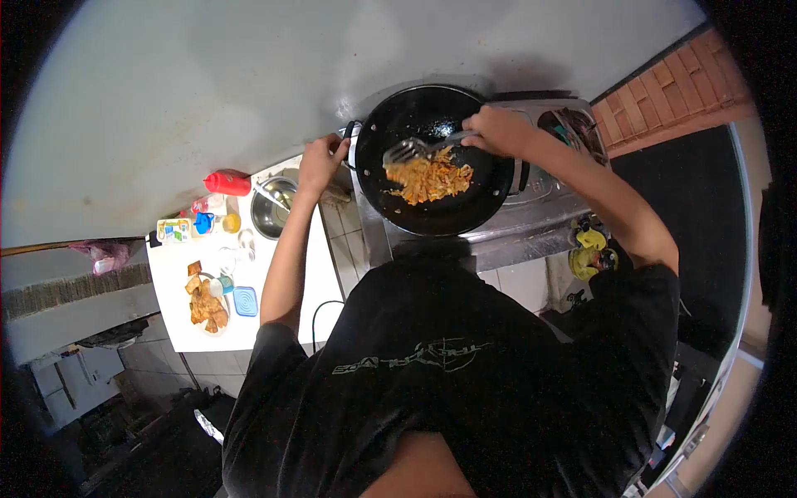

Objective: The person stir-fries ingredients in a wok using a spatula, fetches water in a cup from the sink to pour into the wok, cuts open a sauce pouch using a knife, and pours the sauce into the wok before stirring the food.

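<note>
A black wok [490,195] sits on the stove, with orange-brown shredded food [432,181] heaped in its middle. My right hand [496,130] is closed around the handle of a slotted metal spatula [406,151]. The spatula's head lies over the upper left of the food, touching or just above it. On the wok's left side, my left hand [320,163] grips the loop handle [349,131], thumb and fingers together. Part of that handle is hidden behind the fingers.
The white table [274,319] at left bears a steel bowl [267,217], a red bottle [227,183], a plate of fried pieces [206,305] and a blue lid [245,301]. Utensils fill a holder [577,133] right of the stove. A wall rises behind the wok.
</note>
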Demonstrator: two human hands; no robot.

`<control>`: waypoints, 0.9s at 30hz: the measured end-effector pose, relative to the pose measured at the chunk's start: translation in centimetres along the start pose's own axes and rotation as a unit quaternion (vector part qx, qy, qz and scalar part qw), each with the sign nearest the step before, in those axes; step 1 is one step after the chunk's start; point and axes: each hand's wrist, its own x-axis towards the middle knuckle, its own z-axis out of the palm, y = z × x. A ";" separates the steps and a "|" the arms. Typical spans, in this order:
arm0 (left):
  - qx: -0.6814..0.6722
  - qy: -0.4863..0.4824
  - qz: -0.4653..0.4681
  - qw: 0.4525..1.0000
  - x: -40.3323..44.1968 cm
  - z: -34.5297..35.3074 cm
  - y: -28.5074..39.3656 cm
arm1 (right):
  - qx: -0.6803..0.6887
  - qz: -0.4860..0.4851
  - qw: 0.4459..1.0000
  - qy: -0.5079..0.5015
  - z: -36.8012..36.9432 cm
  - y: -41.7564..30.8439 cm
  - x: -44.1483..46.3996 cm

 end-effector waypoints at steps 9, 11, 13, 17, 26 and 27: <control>-0.008 0.004 0.001 1.000 0.1 0.2 0.1 | -0.139 0.139 0.980 0.002 -7.0 -3.1 -1.3; -0.006 0.009 0.001 1.000 0.1 0.3 0.0 | -0.133 0.185 0.972 -0.051 -4.7 -1.5 0.4; -0.011 0.008 0.009 1.000 0.2 0.6 -0.5 | -0.066 0.167 0.980 -0.084 -0.4 0.8 1.2; -0.014 0.017 0.009 1.000 0.2 0.8 -0.8 | 0.118 0.180 0.973 -0.080 1.1 -1.5 -1.2; -0.030 0.010 0.012 0.999 0.4 0.9 -1.3 | -0.097 0.129 0.983 0.083 1.8 -15.6 -12.4; -0.035 0.009 0.007 0.999 0.5 0.9 -1.3 | -0.097 0.134 0.983 0.083 2.9 -15.5 -12.5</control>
